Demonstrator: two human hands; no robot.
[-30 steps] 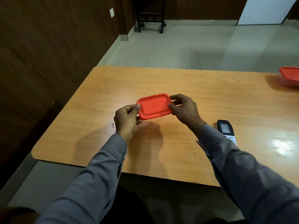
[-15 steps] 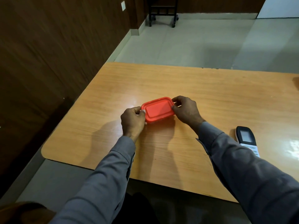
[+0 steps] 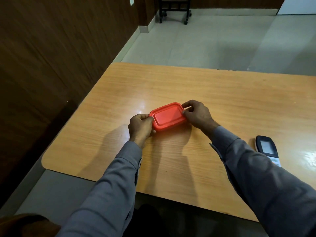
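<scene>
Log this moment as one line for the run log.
object: red lidded container on or just above table | left hand: grips its left end | right hand: pinches its right end | aside: remote

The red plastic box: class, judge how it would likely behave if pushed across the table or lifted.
The red plastic box is low and flat, so it would probably slide, not roll or tip. The table looks glossy, so it may skid. The left hand and right hand pinch only its ends, suggesting it is light.
</scene>
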